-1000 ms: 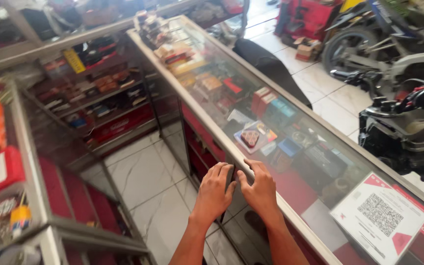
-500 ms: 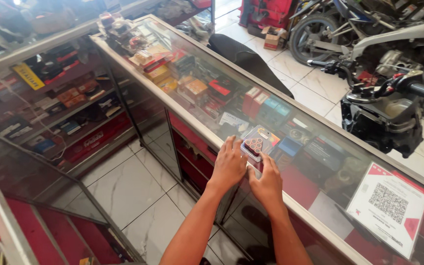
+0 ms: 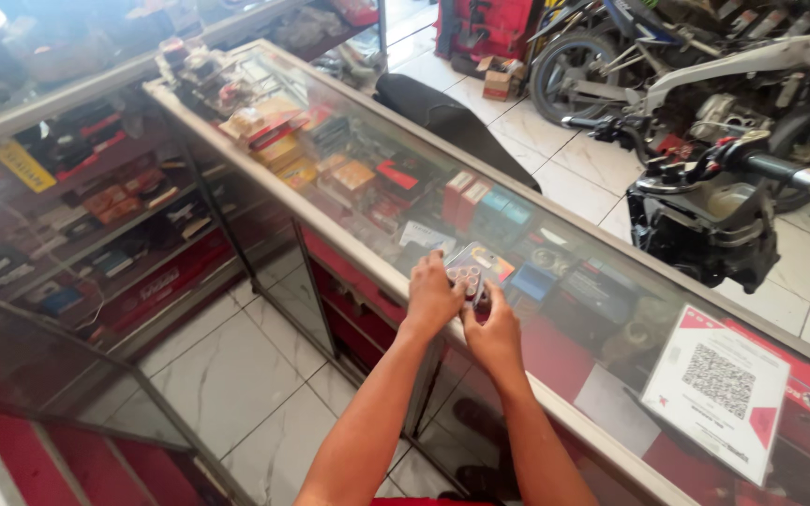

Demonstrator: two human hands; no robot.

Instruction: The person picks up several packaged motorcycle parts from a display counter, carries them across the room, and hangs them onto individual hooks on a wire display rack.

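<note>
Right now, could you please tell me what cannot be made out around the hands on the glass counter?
Head view only:
- Blister pack: lower part covered by left hand and right hand; grip unclear.
- Boxes under the counter glass: blurred by reflections.
- Motorcycle: cut off by the right edge.

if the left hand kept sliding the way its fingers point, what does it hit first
Probably the clear blister pack of small rollers: the left hand already has its fingertips at the pack's near edge on the glass counter top, though actual contact is hard to judge.
</note>
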